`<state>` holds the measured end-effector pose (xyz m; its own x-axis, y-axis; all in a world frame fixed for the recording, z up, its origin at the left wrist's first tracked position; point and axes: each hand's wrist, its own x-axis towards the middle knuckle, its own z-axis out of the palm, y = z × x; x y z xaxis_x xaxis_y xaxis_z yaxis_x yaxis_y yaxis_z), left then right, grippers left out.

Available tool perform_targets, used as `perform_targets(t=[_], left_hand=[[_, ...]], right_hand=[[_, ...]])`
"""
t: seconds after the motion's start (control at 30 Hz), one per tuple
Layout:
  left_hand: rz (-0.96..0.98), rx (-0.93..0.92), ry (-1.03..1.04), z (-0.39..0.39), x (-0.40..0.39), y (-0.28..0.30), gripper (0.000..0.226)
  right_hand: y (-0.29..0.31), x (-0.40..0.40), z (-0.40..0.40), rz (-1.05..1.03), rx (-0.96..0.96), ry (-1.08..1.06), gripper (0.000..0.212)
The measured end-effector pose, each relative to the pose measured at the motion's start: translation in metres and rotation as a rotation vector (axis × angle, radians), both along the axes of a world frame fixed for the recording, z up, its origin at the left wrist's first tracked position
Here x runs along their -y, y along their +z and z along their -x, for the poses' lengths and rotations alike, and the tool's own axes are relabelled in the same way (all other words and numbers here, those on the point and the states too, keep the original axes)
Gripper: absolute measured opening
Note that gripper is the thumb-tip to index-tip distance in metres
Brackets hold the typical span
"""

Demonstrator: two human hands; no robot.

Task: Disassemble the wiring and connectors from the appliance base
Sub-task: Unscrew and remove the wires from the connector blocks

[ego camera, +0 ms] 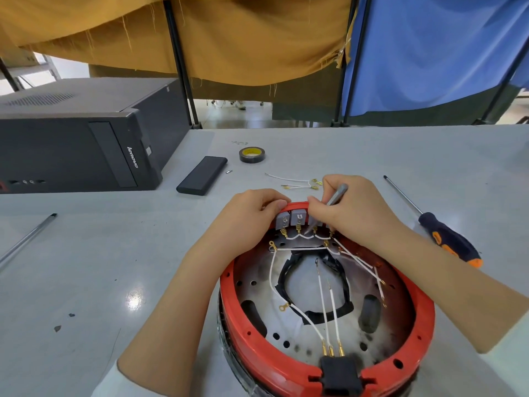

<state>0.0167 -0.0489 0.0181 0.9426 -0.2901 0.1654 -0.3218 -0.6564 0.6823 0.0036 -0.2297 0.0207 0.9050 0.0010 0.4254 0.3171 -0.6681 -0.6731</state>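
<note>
Lowest in the frame, a black plug block [340, 373] sits in the near rim of the round red base [257, 348], with three white wires [329, 305] running up from it across the metal plate. The base rests on the grey counter [86, 267], low and right of centre.

At the far rim of the base, mid-frame, stands a row of grey switch blocks [290, 217] with brass connectors [284, 232] hanging from their near side, linked by short white loops. The row runs left to right. The left hand [246, 222] grips the rim and the leftmost block, fingers curled over the top. The right hand [352, 210] pinches a slim metal tool [337, 194], its tip angled down and left among the connectors at the middle of the row. The hands are nearly touching, and the right one is the nearer to the connector being worked, so the next pull looks to be toward the viewer, away from the blocks.

Beyond the hands lie freed wires [297, 183], a screwdriver [440, 233] at right, a tape roll [251, 154], a dark flat case [201, 179] and a computer tower [77, 147] at upper left.
</note>
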Motion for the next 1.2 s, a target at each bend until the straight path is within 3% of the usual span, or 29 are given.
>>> perform_targets(t=[0.4,0.7,0.83,1.0,1.2], left_hand=[[-0.028,0.007,0.010,0.000,0.000,0.001,0.025],[-0.045,0.010,0.022,0.000,0.001,0.003,0.024],[-0.045,0.007,0.017,0.001,0.001,0.003,0.024],[-0.038,0.006,0.022,0.001,0.001,0.003,0.025],[-0.042,0.012,0.025,0.000,0.002,0.003,0.024]], right_hand=[[0.000,-0.003,0.001,-0.069,0.023,0.116,0.041],[0.010,-0.007,-0.020,-0.120,-0.235,0.089,0.035],[0.005,-0.007,-0.018,-0.132,-0.190,0.047,0.032],[0.001,-0.007,-0.011,-0.017,0.039,0.008,0.038],[0.005,-0.008,-0.017,-0.031,-0.097,0.050,0.033]])
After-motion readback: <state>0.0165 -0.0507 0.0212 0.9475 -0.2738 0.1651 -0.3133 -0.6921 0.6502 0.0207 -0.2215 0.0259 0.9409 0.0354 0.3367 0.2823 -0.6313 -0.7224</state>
